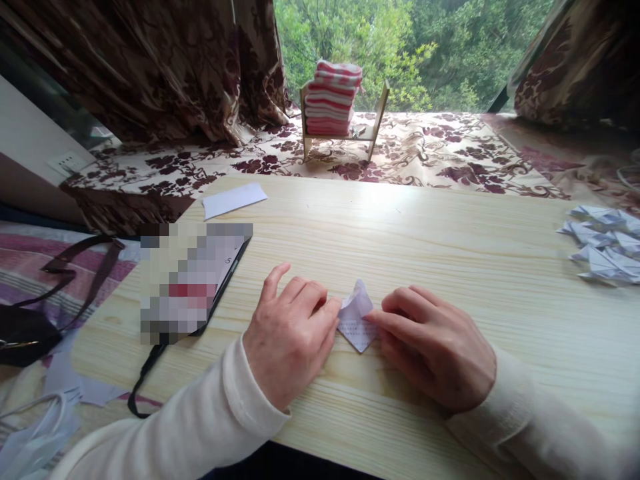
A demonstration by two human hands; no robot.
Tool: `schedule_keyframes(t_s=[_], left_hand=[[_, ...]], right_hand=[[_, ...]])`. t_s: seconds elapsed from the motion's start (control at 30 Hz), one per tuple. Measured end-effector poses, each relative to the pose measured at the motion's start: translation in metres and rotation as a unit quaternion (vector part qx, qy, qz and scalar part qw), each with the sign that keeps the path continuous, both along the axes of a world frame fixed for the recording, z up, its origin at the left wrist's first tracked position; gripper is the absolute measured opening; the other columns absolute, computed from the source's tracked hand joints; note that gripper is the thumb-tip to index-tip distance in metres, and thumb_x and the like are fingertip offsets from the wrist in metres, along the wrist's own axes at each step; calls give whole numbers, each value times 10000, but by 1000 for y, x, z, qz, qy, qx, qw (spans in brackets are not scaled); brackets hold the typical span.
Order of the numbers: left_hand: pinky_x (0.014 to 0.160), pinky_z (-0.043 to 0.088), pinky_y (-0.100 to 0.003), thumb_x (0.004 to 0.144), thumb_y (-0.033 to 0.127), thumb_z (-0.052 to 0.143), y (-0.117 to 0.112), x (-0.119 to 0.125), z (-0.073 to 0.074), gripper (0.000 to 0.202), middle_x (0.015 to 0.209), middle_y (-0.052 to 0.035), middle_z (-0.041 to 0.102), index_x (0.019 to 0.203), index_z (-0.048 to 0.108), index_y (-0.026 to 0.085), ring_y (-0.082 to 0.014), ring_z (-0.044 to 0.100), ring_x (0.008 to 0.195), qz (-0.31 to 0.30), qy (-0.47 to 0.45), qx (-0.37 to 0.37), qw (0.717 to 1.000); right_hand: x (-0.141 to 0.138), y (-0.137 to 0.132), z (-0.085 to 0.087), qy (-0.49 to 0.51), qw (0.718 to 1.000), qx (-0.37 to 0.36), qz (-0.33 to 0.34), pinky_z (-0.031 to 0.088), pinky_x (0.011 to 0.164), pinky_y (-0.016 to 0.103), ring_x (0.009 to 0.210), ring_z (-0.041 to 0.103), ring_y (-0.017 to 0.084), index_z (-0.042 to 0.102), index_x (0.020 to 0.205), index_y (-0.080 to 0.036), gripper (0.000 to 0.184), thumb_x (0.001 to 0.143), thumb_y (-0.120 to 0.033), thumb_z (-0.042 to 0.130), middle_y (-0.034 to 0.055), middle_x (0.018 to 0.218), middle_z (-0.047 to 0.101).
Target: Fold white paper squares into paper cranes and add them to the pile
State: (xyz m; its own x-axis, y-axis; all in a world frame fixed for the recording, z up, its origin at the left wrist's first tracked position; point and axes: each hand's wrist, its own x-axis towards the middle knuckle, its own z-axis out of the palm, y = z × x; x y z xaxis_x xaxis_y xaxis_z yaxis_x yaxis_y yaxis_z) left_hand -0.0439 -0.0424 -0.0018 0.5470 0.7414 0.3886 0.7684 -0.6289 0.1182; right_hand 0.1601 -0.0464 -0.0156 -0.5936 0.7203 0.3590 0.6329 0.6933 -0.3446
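Both hands pinch the small folded paper (356, 321) lying between them, left hand (290, 340) at its left edge, right hand (436, 355) at its right; uneven pressure could skew the crease.

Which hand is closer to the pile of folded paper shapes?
Right. The right hand lies left of the pile; the left hand is farther left, beyond the small paper both touch.

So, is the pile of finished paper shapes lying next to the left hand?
No, the pile of paper shapes lies at the table's right edge, while the left hand pinches the small folded paper.
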Motion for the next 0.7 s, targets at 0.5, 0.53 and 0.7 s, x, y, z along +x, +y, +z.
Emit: schedule_keyframes(t_s=[0.5,0.53,0.7], left_hand=[[999,306,-463,859,177,468,-3,3,-6,188,825,-26,642,918,646,162,-172,562,833,-1,-17,20,1000],[999,306,-465,858,179,471,-3,3,-6,186,825,-25,641,916,647,161,-173,562,836,-2,-18,19,1000],[991,311,-466,864,189,465,-2,3,-7,194,820,-24,646,915,649,159,-176,557,830,-1,-22,17,1000]], right_hand=[[-5,6,0,-19,1000,21,-2,406,567,285,677,484,163,591,1070,-188,269,859,-179,423,58,781,566],[-5,6,0,-18,1000,20,-2,408,567,284,676,486,162,594,1070,-189,270,860,-185,424,59,783,568],[-6,7,0,-18,1000,7,-6,409,558,277,672,485,158,603,1076,-191,274,863,-190,430,56,782,571]])
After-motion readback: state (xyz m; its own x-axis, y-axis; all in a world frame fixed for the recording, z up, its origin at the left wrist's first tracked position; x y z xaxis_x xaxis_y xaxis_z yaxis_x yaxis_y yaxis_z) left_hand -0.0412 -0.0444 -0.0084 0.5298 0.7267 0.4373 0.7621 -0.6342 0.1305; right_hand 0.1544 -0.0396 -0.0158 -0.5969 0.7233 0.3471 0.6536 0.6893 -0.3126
